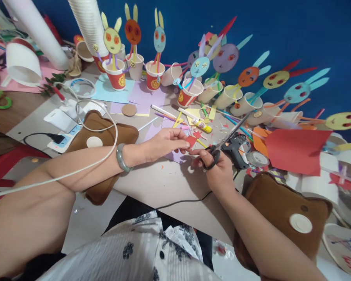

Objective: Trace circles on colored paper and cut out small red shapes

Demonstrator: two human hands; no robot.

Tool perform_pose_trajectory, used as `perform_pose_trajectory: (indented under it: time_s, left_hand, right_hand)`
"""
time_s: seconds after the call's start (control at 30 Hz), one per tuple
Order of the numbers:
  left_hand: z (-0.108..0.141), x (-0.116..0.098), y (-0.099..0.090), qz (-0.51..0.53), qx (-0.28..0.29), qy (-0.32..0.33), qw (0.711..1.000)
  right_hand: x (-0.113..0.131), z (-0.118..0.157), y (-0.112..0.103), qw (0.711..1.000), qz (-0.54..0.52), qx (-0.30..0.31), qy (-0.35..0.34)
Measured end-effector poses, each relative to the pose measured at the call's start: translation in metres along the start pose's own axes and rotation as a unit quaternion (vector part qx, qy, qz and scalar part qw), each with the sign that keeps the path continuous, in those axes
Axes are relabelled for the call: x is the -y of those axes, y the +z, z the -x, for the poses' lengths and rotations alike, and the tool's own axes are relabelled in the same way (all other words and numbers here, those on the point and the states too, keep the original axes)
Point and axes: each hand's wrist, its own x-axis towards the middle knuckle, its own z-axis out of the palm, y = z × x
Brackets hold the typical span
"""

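Between the thumb and fingers of my left hand point(169, 143) is a small piece of red paper point(191, 141). My right hand point(218, 169) has its fingers through the black handles of a pair of scissors point(232, 132), whose blades point up and away to the right, off the paper. One fingertip of the right hand comes close to the red piece; whether it touches, I cannot tell. Under my left hand lies a purple paper sheet point(175, 155), with red and yellow scraps and a yellow glue stick point(202, 125) beyond it.
Paper cups with rabbit-faced figures point(190, 93) line the blue wall. A glue gun point(236, 150) and red paper point(296, 150) lie to the right. Brown cushions point(280, 207) flank my arms. A white cable point(90, 166) crosses my left forearm, near a power strip point(64, 138).
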Motion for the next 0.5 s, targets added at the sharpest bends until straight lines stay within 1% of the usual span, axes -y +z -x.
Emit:
perform_pose_trajectory:
  time_s: [0.13, 0.23, 0.33, 0.4, 0.5]
  left_hand:
    - [0.001, -0.007, -0.001, 0.002, -0.008, 0.026, 1.0]
    - [0.002, -0.01, -0.002, 0.006, -0.007, 0.043, 0.999]
    - [0.001, -0.009, -0.003, 0.011, -0.01, 0.059, 0.998]
    - [0.001, -0.008, -0.004, 0.015, -0.016, 0.068, 0.997]
    - [0.0, -0.006, -0.004, 0.022, -0.021, 0.071, 0.997]
  right_hand:
    - [-0.001, -0.003, -0.002, 0.999, 0.043, 0.02, -0.02]
    - [-0.006, -0.004, 0.0, 0.998, 0.045, 0.025, -0.045]
    - [-0.004, -0.002, 0.002, 0.997, 0.039, 0.035, -0.051]
    - [0.001, 0.0, 0.004, 0.997, 0.027, 0.055, -0.045]
    - [0.007, 0.002, 0.005, 0.994, 0.017, 0.104, -0.032]
